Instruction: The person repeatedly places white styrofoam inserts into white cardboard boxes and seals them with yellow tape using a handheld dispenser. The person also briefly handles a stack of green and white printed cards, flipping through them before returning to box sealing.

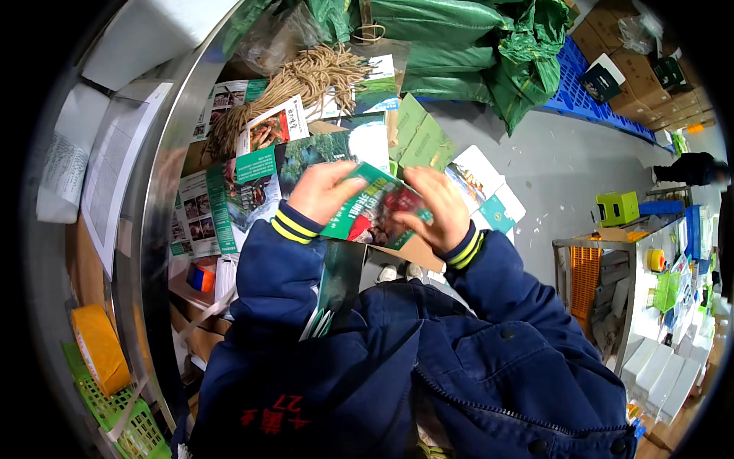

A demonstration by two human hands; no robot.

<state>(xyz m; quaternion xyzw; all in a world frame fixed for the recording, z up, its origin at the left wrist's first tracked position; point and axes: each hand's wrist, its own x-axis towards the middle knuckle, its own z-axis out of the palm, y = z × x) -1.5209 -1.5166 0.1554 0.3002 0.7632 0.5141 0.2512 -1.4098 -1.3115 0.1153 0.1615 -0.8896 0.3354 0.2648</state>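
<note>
In front of my chest is a green printed carton (368,210) with food pictures on it, held tilted between both hands. My left hand (325,191) is closed on its left end, the thumb lying along the upper edge. At the right end, my right hand (440,208) has its fingers at the top and its thumb over the printed face; this end is slightly blurred. A dark green box (342,269) stands just below the carton, near my left sleeve. Flat printed card sheets (264,183) lie beyond my left hand.
A bundle of tan cord (325,73) rests on the sheets. Large green sacks (459,57) stand at the back, beside a blue pallet (585,84). A steel frame edge (164,161) runs along the left. Another person (690,169) is at the far right, beyond a cluttered bench (631,294).
</note>
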